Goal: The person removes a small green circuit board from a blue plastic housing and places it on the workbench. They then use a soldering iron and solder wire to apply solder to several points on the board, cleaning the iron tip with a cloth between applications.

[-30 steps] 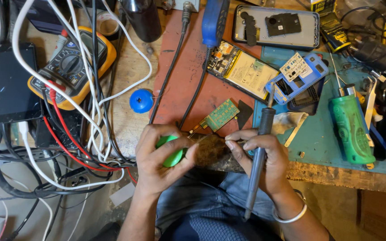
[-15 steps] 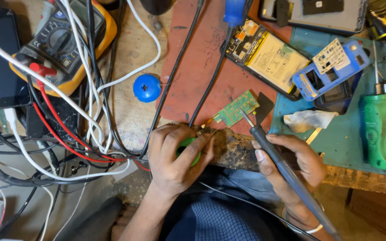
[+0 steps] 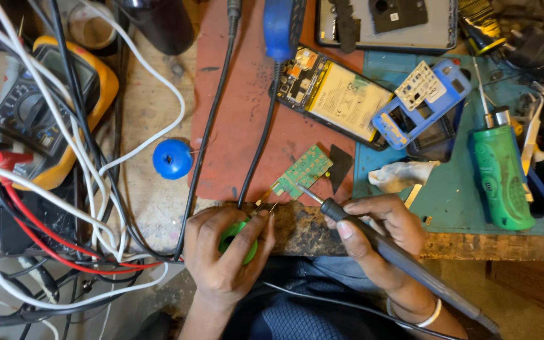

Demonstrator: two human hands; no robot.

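Cluttered surface (image 3: 240,113): our right hand (image 3: 379,230) grips a dark soldering iron (image 3: 404,261), tip on a small green circuit board (image 3: 301,171). Left hand (image 3: 225,252) fingers close around a green round tool (image 3: 237,242).

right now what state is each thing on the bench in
small green circuit board: flat on the red mat, gripped at its corner by tweezers
soldering iron: in the right hand, tip on the board's edge
left hand: closed on a green object and the tweezers
phone: back off, battery exposed
green screwdriver: lying unused
multimeter: under cables, display unreadable
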